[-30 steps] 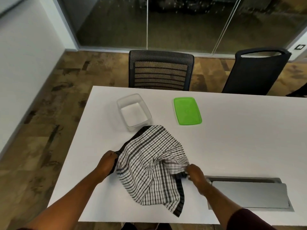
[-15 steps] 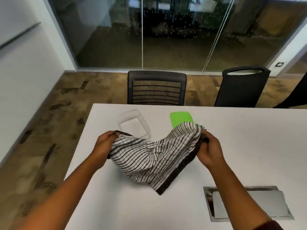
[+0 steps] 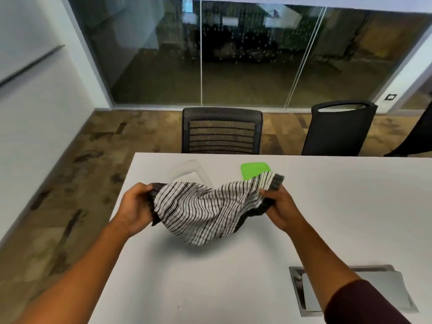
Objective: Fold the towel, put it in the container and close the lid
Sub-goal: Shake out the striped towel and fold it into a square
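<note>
Striped towel [image 3: 205, 213], both hands gripping

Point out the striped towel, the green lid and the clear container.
striped towel [image 3: 205, 211], head view, middle of the hanging cloth.
green lid [image 3: 253, 170], head view, its visible far half.
clear container [image 3: 187, 170], head view, its far rim.

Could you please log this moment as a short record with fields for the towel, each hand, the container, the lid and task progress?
towel: striped towel held up above the white table, sagging in the middle, not yet folded
left hand: left hand grips the towel's left end
right hand: right hand grips the towel's right end
container: clear container on the table behind the towel, open, partly hidden
lid: green lid lying on the table, off the container
progress: folding not finished; nothing visible in the container
</note>
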